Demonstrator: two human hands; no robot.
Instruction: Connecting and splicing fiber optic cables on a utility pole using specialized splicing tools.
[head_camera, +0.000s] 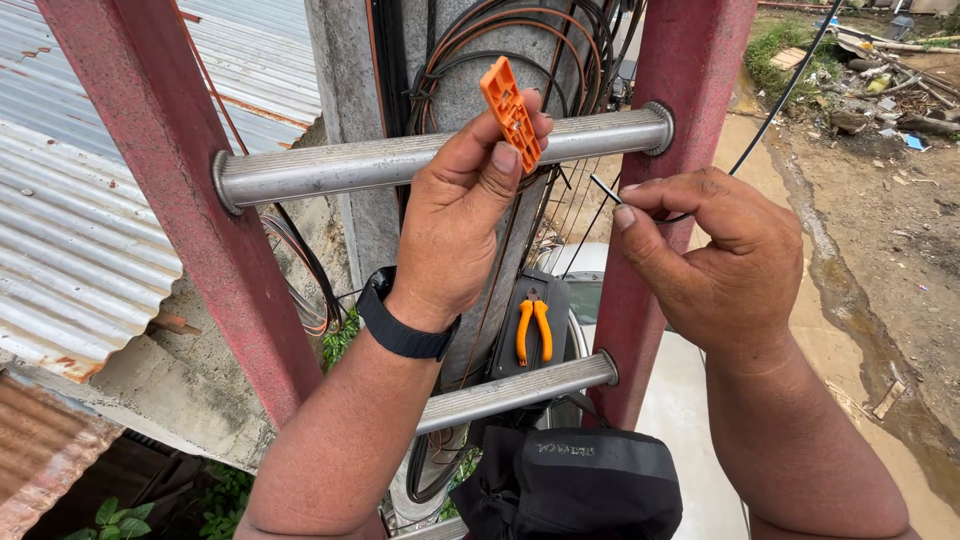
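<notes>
My left hand (460, 210) holds up a small flat orange plastic stripping tool (511, 112) between thumb and fingers, just in front of the upper ladder rung (330, 170). A black watch band sits on that wrist. My right hand (715, 255) pinches the end of a thin black cable (775, 105); its short stripped tip (603, 188) points left toward the orange tool, a small gap between them. The cable runs up and off to the upper right.
I face a red ladder (165, 170) with metal rungs against a concrete pole (350, 90) carrying coiled black cables. Orange-handled pliers (533, 330) sit in a black pouch; a black bag (575, 480) hangs below. Corrugated roofing lies left, muddy ground far below right.
</notes>
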